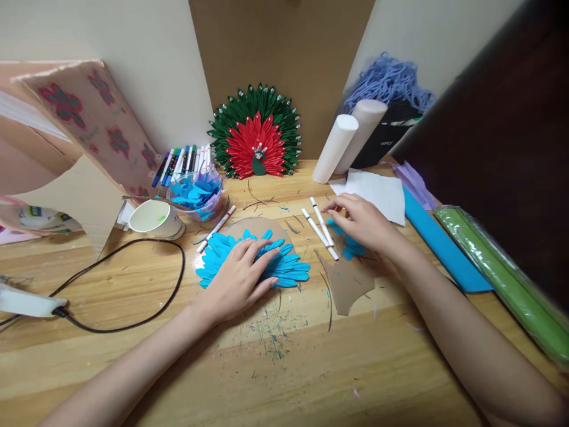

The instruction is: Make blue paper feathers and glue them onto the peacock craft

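Flat and open, the left hand (242,276) lies palm down on the fan of blue paper petals (291,268), fingers spread across its middle and pinning it to the wooden table (284,367). The fan sits on a round cardboard disc (262,225), whose bare top edge shows just beyond the fingertips.

From my view the right hand (362,222) hovers palm down over a few loose blue petals (354,249). Its fingertips are at the upper ends of two white markers (320,232) lying side by side; I cannot tell whether it pinches anything. A cardboard offcut (347,284) lies just beneath that wrist.

No writing is legible to me; the print on the packet at the far left is too blurred.

A third white marker (217,228) lies left of the disc, near a paper cup (155,218) and a clear bowl of blue petals (198,196). Behind stand a row of coloured markers (180,161), a red and green paper peacock (258,133) and two white rolls (335,148). A white sheet (377,193), a blue sheet (444,246) and a green roll (502,273) lie to the right. A black cable (133,284) loops at left.
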A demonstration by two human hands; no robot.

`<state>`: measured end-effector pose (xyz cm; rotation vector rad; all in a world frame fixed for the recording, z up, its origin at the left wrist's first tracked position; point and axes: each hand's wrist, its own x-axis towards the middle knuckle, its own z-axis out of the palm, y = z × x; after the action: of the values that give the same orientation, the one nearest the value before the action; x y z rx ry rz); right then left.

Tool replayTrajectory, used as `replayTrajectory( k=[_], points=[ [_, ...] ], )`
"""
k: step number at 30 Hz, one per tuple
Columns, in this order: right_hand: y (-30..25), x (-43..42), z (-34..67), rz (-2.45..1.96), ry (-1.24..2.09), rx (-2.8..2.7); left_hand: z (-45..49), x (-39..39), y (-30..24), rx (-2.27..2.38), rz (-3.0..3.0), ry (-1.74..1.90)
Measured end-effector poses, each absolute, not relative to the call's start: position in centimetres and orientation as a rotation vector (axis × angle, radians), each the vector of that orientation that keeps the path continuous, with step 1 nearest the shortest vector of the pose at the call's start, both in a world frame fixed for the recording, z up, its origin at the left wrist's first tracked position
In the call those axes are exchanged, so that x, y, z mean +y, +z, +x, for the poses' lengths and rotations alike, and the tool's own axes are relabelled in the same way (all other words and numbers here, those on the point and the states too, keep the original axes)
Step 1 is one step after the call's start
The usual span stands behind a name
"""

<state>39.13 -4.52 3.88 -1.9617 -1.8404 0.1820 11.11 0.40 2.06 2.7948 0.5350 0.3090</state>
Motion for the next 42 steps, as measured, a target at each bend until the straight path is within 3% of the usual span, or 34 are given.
replayTrajectory(
  k=[9,18,22,29,37,42],
  points=[
    [1.0,-8.2,41.3,-2.067,0.158,-1.509,16.1,-1.8,3.3,0.406,2.673,0.37],
    [-0.2,-7.1,39.8,-2.065,0.087,-1.45,21.1,-4.5,2.1,0.651,2.431,0.521],
    [1.1,-8.6,39.2,-1.811,0.199,-1.474,21.0,-4.1,2.0,0.757,2.038,0.608],
    [2.5,-10.3,37.2,-1.376,0.222,-1.671,21.6,-2.0,1.9,0.696,1.003,0.268],
    [2.9,-10.5,36.3,-1.362,0.205,-1.529,20.9,-2.4,2.8,0.727,1.076,0.357],
    [2.5,-10.2,34.5,-1.525,0.597,-1.202,21.0,-2.9,2.9,0.753,1.02,0.543]
  ],
)
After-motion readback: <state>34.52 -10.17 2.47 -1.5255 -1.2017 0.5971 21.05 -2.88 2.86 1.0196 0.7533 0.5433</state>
